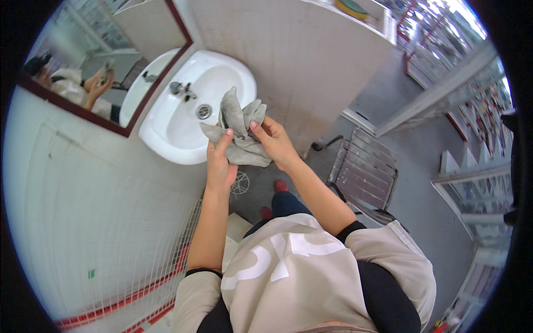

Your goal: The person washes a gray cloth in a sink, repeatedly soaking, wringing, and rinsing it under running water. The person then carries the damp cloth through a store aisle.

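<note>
Both my hands grip a crumpled grey-green cloth [244,151] in front of my body, near the edge of a white sink. My left hand [220,158] pinches its left side, thumb laid on top. On the other side, my right hand [273,143] holds the cloth between thumb and curled fingers. Folds of the cloth stick up past both thumbs and cover part of the sink's rim. The white washbasin [225,69] has a metal tap [183,90] at its left and a round drain [204,111] in the bowl.
A dark-red framed mirror [130,72] hangs left of the sink. To the right stands a brown slatted chair [363,169]. White wire mesh [161,238] runs along the left wall. Glass-doored shelving [477,188] is at the far right. A low partition [288,61] stands behind the sink.
</note>
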